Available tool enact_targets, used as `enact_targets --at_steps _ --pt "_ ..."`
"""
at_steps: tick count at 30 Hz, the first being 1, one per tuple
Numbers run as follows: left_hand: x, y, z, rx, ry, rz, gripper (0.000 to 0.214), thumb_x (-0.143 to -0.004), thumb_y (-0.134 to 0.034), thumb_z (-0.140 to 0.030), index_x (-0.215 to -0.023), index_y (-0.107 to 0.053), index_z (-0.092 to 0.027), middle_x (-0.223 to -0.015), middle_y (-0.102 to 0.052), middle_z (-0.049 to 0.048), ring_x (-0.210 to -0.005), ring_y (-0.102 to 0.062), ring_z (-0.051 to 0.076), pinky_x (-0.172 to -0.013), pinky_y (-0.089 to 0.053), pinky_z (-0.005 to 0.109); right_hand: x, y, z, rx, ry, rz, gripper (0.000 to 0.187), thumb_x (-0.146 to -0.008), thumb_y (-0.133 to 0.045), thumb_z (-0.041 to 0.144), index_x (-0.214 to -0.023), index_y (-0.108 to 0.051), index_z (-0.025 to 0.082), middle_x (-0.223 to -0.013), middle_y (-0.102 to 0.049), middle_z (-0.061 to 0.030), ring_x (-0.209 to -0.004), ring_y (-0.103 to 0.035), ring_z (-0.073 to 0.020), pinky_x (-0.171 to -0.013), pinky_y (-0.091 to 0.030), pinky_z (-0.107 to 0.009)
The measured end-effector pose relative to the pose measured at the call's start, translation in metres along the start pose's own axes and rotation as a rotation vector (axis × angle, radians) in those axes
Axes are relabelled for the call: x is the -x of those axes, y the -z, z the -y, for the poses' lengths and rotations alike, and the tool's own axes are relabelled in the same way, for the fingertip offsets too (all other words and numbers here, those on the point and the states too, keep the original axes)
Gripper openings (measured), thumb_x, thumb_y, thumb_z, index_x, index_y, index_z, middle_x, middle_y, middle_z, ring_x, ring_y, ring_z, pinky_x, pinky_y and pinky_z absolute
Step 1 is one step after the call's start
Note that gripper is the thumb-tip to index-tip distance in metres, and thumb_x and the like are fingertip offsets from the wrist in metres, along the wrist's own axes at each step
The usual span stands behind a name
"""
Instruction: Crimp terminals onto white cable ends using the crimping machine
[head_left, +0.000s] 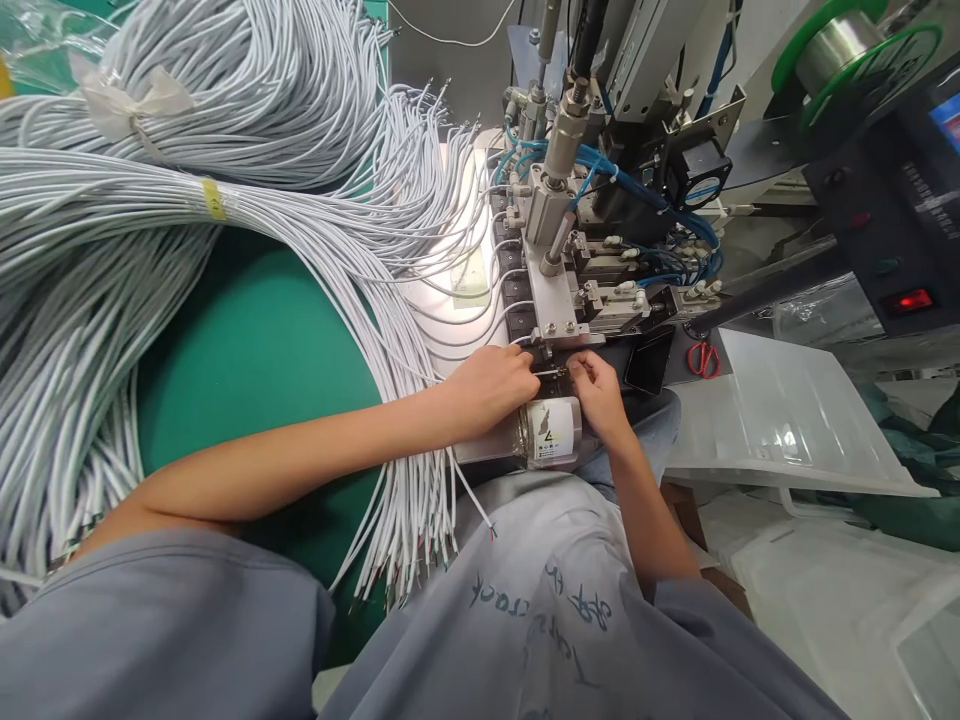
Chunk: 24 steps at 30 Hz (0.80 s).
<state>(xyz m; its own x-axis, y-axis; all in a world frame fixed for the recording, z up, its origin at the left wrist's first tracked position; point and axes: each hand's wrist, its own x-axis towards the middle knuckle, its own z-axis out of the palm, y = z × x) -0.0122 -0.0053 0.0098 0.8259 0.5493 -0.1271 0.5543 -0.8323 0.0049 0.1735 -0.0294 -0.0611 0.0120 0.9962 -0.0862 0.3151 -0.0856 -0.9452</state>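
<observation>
My left hand (496,388) is closed on a white cable (545,373) at the front of the soldering machine (551,270), its fingers curled so the grip is partly hidden. Facing it, my right hand (596,392) pinches at the small metal end of that cable, thumb and forefinger together. Both hands are close to the machine's dark fixture, just above a plate with a white label (553,430). Several other white cables run into the row of dark slots (517,290) behind my left hand.
Large bundles of white cable (247,90) cover much of the green mat (255,340) on the left. To the right are red scissors (703,360), a white plastic bin (810,420), a solder wire spool (840,55) and a control box (892,220). Loose cable ends (397,560) hang near my lap.
</observation>
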Motion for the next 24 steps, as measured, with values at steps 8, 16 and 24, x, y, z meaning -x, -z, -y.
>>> enact_targets --at_steps 8,16,24 --pt "-0.001 -0.005 0.000 -0.009 -0.001 -0.038 0.017 -0.077 -0.053 -0.006 -0.066 -0.065 -0.012 -0.073 -0.062 0.0080 -0.071 -0.057 0.018 -0.051 -0.032 0.028 0.024 0.005 0.013 0.224 0.227 0.029 0.036 -0.092 -0.039 0.036 -0.108 -0.066 0.020 -0.108 -0.058 -0.0085 -0.105 -0.055 -0.0195 -0.091 -0.044 -0.034" --pt "0.001 -0.001 -0.002 0.001 0.017 -0.030 0.018 -0.079 -0.051 -0.005 -0.068 -0.064 -0.012 -0.077 -0.062 0.0099 -0.077 -0.057 0.020 -0.055 -0.035 0.028 0.029 0.012 0.015 0.333 0.350 -0.046 0.029 -0.089 -0.044 0.032 -0.101 -0.068 0.020 -0.112 -0.057 -0.0094 -0.106 -0.055 -0.0210 -0.094 -0.044 -0.038" --pt "-0.003 0.001 0.001 0.020 0.318 -0.016 0.027 -0.078 -0.041 0.001 -0.085 -0.065 -0.010 -0.080 -0.066 0.0136 -0.073 -0.062 0.023 -0.055 -0.036 0.028 0.099 -0.035 0.041 0.148 0.038 0.150 0.018 -0.081 -0.055 0.030 -0.085 -0.068 0.019 -0.074 -0.068 -0.0040 -0.062 -0.058 -0.0153 -0.059 -0.045 -0.028"
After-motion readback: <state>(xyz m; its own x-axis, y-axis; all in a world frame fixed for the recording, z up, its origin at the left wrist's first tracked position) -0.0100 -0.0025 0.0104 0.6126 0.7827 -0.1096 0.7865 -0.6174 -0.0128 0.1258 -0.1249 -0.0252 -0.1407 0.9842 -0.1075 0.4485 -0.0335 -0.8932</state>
